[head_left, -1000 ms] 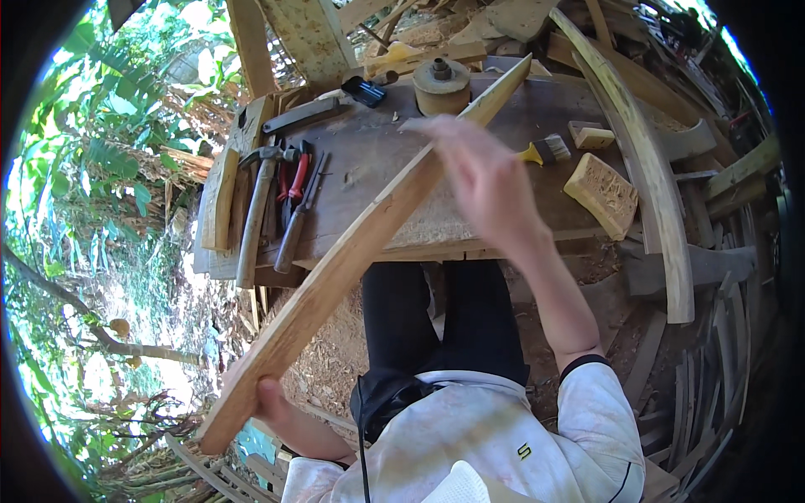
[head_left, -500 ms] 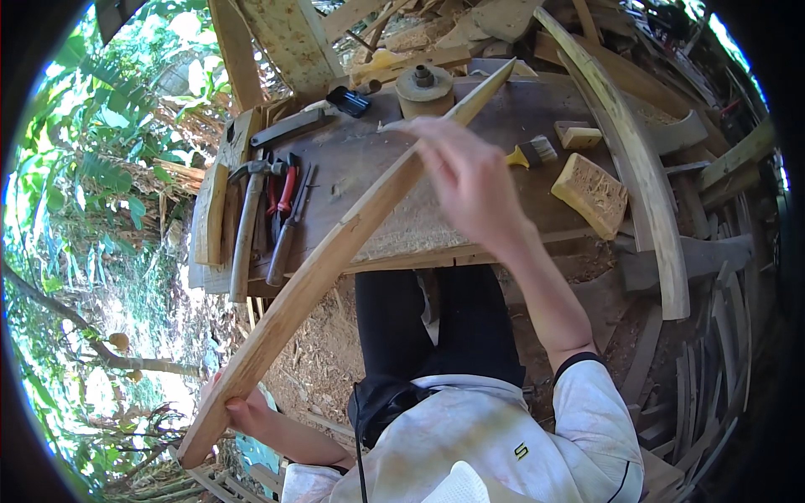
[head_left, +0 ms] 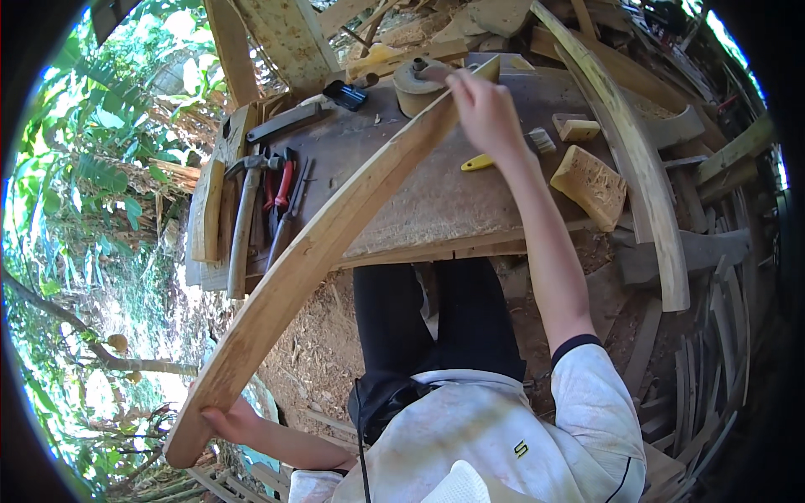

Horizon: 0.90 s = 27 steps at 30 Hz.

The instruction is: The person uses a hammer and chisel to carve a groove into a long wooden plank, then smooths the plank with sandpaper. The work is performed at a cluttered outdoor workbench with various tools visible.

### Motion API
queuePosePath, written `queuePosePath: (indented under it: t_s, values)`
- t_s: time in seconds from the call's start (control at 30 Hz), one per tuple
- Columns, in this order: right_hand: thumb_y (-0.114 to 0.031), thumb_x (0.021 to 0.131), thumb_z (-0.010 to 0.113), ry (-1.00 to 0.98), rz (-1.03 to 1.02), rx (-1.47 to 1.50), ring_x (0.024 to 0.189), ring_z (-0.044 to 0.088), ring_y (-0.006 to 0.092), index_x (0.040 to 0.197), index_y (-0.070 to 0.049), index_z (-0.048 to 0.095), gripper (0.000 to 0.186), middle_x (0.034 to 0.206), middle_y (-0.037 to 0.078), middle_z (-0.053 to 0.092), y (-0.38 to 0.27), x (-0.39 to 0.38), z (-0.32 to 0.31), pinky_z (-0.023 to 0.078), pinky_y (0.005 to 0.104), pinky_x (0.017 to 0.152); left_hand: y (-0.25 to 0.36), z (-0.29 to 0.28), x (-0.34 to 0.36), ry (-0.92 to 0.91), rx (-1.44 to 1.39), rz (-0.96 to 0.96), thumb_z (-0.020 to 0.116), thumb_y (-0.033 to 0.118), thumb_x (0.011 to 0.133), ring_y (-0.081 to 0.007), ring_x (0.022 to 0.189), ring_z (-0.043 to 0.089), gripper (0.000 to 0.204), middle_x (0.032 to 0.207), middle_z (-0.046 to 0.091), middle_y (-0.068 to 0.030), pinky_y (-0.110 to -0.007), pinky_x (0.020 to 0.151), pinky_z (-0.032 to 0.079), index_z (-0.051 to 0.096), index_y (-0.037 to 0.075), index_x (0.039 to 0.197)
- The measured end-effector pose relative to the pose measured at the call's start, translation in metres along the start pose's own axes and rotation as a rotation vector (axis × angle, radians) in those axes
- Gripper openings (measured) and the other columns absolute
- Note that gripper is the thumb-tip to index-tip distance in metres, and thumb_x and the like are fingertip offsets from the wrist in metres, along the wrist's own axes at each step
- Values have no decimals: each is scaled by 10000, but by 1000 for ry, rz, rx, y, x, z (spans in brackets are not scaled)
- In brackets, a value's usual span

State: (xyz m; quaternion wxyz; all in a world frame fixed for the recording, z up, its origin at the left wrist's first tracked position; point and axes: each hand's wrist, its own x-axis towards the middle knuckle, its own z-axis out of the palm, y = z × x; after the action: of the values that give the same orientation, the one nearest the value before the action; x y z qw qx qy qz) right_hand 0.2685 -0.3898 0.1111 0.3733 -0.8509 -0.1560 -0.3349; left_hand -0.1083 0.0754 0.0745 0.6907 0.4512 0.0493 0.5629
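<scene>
A long, slightly curved wooden plank slants across the view, from low at the left to the far side of the workbench. My left hand grips its near end, thumb on the face and the other fingers hidden behind. Up by the far tip, my right hand has its fingers bent together at the plank's edge. A small flat brownish piece juts left from these fingers; its kind is unclear. Just behind it stands a round container with a dark knob. A yellow-handled paintbrush lies partly under my right wrist.
At the bench's left lie a hammer, red-handled pliers, a screwdriver-like tool and a sharpening-stone-like bar. On the right are a wood block, a smaller block and a long curved pole. Offcuts surround the bench.
My right hand has moved up and right along the plank toward its far tip. The plank has shifted slightly left and turned to show more of its broad face.
</scene>
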Motion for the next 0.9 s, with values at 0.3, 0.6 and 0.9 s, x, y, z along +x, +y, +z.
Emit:
queuePosePath:
  t_s: [0.3,0.6,0.9]
  values:
    - [-190,1094,622,-95,-251,285,914,789,371,1121,44,736,262,1020,222,784,-82,-64,18,631,459,799,87,2,53,-395,-642,38,681,444,1070,-180,1123,734,433,1191,785,-86,-362,1036,563,713,67,1279]
    - [-163,1097,631,-57,-211,228,748,724,267,1274,6,740,268,938,196,769,-76,-58,25,556,391,691,107,10,63,156,-150,437,727,583,996,-150,887,744,425,1020,802,-36,-304,774,575,751,173,1106]
    - [-141,1080,653,-147,-31,156,883,736,474,1225,44,722,245,958,273,753,-47,-40,25,569,470,725,90,20,62,381,-121,482,739,622,970,-152,818,740,489,991,795,-20,-302,748,599,732,147,1086]
